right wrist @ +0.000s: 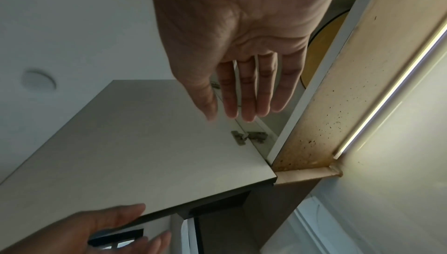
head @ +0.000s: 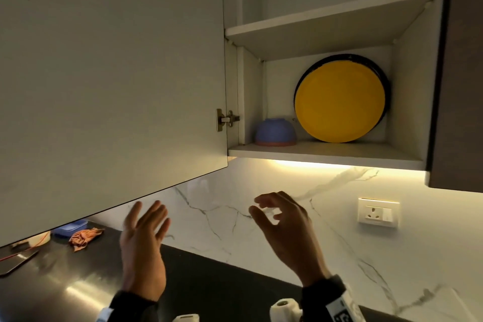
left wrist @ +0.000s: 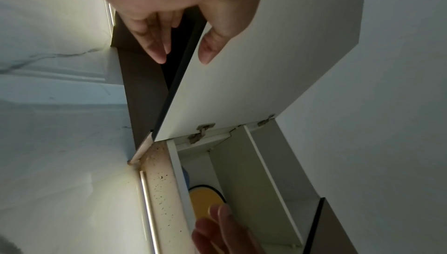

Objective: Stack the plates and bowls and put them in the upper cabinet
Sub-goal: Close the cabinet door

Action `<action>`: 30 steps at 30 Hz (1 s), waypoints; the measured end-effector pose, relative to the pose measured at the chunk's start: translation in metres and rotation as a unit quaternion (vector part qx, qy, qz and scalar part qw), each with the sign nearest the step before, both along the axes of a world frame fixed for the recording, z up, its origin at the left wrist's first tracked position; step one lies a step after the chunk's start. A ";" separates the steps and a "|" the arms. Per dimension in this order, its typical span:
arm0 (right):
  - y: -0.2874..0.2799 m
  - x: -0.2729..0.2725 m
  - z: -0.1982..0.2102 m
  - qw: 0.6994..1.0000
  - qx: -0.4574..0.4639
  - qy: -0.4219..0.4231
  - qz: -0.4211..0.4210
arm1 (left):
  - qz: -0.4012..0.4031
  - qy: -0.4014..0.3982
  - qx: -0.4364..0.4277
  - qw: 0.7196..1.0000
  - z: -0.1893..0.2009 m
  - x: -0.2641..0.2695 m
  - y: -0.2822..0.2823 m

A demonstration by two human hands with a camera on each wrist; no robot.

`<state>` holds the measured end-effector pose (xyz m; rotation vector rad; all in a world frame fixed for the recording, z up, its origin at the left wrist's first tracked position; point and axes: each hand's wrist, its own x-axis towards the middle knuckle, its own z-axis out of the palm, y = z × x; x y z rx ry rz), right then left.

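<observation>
A yellow plate (head: 339, 102) stands on edge in the lower compartment of the open upper cabinet (head: 324, 153), leaning on a dark-rimmed plate (head: 383, 78) behind it. A blue bowl (head: 275, 132) sits upside down to its left. The yellow plate (left wrist: 204, 201) also shows in the left wrist view. My left hand (head: 143, 240) is raised below the open door (head: 112, 73), fingers straight, holding nothing. My right hand (head: 285, 225) hovers below the cabinet shelf, fingers relaxed, empty. Both hands are apart from the dishes.
The cabinet's upper shelf (head: 329, 15) holds nothing visible. A light strip (head: 326, 163) glows under the cabinet. A wall socket (head: 378, 212) sits on the marble backsplash. On the dark counter (head: 78, 282) lie an orange cloth (head: 85, 238), a blue lid (head: 69, 229) and a phone (head: 18, 261).
</observation>
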<state>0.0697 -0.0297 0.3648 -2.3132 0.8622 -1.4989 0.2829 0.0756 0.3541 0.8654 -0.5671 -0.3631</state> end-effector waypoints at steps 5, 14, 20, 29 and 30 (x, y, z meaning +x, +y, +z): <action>0.017 0.014 -0.010 1.000 0.011 0.019 -0.020 | 0.010 0.023 -0.041 0.999 0.004 0.018 0.014; 0.032 0.006 -0.015 0.997 0.026 0.032 -0.059 | 0.029 -0.004 -0.059 0.998 0.002 0.030 0.022; 0.037 -0.007 -0.017 0.996 0.035 0.035 -0.081 | 0.029 -0.004 -0.091 0.995 0.004 0.027 0.019; 0.040 -0.020 -0.016 0.993 0.041 0.033 -0.102 | 0.036 0.014 -0.087 0.995 0.007 0.017 0.020; 0.040 -0.020 -0.015 0.994 0.040 0.032 -0.102 | 0.033 0.015 -0.087 0.996 0.008 0.016 0.021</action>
